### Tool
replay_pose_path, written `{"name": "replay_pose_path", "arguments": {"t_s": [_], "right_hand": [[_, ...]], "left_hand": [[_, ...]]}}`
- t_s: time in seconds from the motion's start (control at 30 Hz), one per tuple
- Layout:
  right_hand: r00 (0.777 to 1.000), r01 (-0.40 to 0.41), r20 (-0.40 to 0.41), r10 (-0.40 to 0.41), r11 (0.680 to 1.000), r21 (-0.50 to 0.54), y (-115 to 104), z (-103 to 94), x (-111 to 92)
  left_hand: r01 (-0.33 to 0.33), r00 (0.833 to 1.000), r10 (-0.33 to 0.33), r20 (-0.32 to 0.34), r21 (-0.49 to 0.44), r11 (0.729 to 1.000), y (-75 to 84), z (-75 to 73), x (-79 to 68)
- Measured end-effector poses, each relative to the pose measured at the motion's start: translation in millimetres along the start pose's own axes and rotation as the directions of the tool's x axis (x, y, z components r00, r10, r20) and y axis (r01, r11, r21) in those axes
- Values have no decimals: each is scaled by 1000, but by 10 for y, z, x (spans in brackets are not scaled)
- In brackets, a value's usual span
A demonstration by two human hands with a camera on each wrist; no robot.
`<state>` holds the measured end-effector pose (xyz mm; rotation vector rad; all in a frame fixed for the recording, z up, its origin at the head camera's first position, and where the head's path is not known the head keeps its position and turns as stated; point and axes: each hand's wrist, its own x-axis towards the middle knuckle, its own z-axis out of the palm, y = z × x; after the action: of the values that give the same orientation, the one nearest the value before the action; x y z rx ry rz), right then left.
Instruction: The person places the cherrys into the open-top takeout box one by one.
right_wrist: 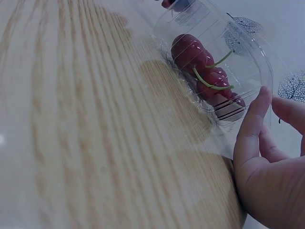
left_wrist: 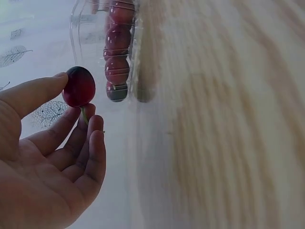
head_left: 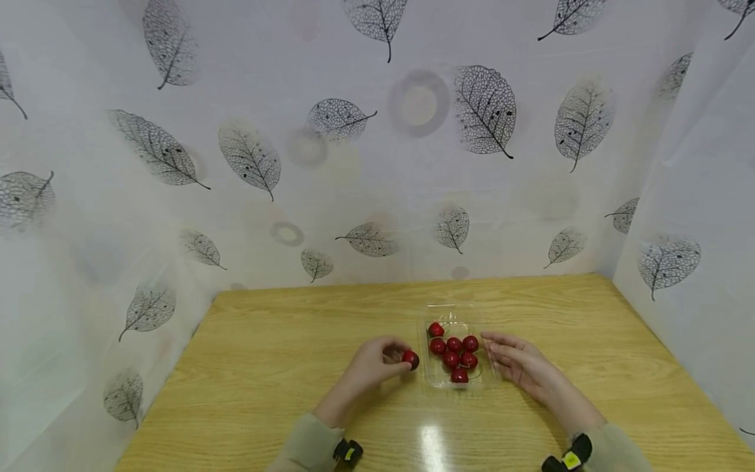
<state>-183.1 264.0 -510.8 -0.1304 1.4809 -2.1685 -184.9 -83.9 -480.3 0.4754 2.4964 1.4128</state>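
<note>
My left hand pinches a dark red cherry between thumb and fingertips, just left of a clear plastic box. In the left wrist view a short green stem hangs under the held cherry. Several red cherries lie inside the open box, and in the right wrist view green stems show on some of them. My right hand is at the box's right side, fingers fairly straight. Its fingertips meet the box's rim there; no cherry is in this hand.
The box stands on a wood-grain table. Behind the table and along both sides hangs a pale sheet printed with dark leaves. Black straps sit on both wrists over light sleeves.
</note>
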Motion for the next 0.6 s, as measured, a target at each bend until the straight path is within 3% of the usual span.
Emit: {"name": "replay_pose_path", "arguments": {"t_s": [0.43,0.6], "right_hand": [[999,-14,-37,13,1000,-20,-4,33,-1],[1000,-8,-23,8,1000,-10,3,16,4]], "left_hand": [[-54,998,56,-33,36,998,196,3,102],[-88,996,88,-14,22,996,299,19,154]]}}
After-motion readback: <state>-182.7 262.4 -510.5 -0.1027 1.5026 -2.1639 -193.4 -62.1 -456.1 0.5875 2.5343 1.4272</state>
